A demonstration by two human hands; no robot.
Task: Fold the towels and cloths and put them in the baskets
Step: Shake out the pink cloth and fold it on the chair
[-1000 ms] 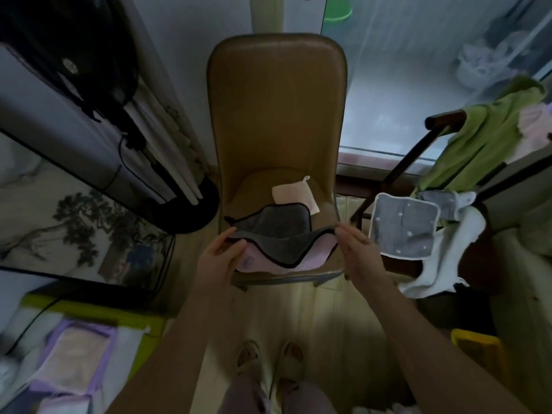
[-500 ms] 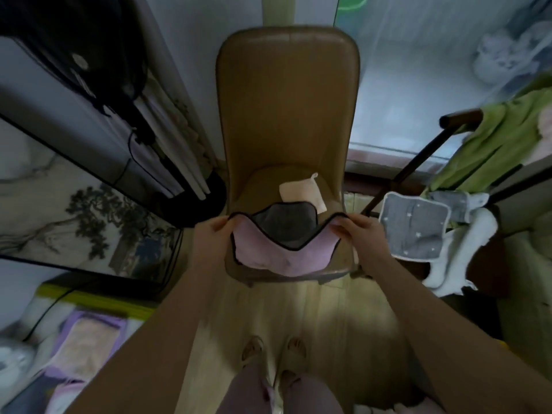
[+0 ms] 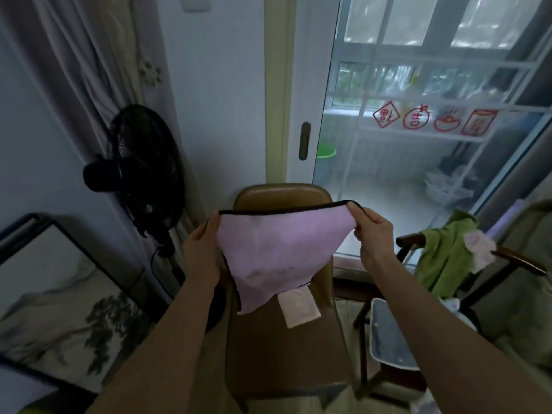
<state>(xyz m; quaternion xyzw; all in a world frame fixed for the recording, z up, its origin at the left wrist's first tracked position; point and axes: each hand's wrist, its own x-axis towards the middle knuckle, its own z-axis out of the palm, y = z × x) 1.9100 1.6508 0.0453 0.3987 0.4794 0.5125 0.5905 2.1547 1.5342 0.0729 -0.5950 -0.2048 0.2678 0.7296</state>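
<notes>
Matt pink cloth [image 3: 276, 249]; smooth, slightly glossy leather-like chair [image 3: 280, 348].

Single head-worn camera looks forward, slightly down, close over the chair [image 3: 286, 348]

Red stickers on the glass door [image 3: 388, 144] ahead of me. Diamond sticker [image 3: 386, 114]: the character 福, upside down. Round sticker [image 3: 416, 119]: 吉. Bowl-shaped sticker [image 3: 447, 120] and rectangular sticker [image 3: 478, 122]: marks too small to read. No other legible text.
</notes>
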